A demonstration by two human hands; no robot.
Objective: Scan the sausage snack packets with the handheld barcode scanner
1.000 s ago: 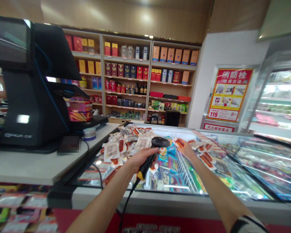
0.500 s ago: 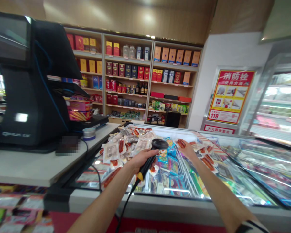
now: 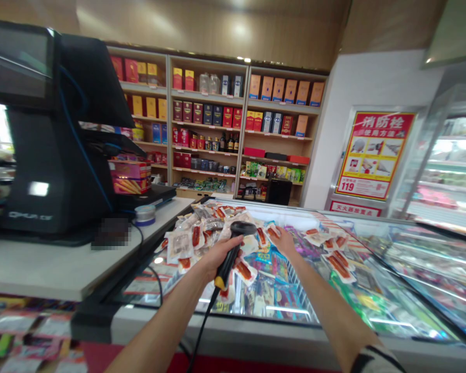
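My left hand [image 3: 222,255] is wrapped round the handle of a black and yellow barcode scanner [image 3: 229,259], whose head points away over the freezer. A cable runs down from its grip. My right hand [image 3: 282,242] grips a clear pack of sausages [image 3: 272,231] by its near end, just right of the scanner head. Another sausage pack [image 3: 261,236] lies between the two. To the left, a heap of clear packs [image 3: 196,235] covers the glass, and a few more sausage packs [image 3: 338,265] lie on the right.
Under the packs is a glass-topped chest freezer [image 3: 256,322] with bagged goods inside. A till [image 3: 34,171] and a round tin [image 3: 145,215] stand on the white counter [image 3: 73,267] at left. Shelves [image 3: 207,96] of boxes and bottles line the back wall.
My right hand has moved left with the sausage pack, closer to the scanner. My left hand and the scanner have shifted slightly left in view.
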